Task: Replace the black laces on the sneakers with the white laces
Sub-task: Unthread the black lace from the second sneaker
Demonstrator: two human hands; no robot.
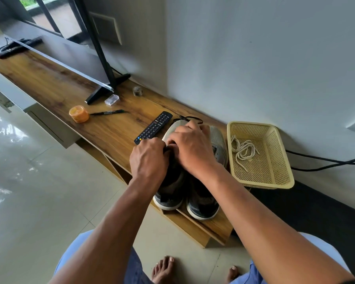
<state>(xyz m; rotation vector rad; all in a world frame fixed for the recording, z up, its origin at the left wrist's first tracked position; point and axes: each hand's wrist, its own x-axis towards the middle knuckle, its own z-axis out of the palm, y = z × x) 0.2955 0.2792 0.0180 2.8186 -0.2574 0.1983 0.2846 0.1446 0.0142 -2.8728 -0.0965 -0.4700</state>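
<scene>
Wooden shelf (49, 78) against grey wall (254, 58), glossy tiled floor (29, 191).

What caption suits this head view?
Both hands work on a sneaker; white laces wait in a basket.

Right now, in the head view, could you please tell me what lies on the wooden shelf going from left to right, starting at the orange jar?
Orange jar → black pen → remote control → pair of sneakers, with both hands on them → yellow basket holding the white laces.
</scene>
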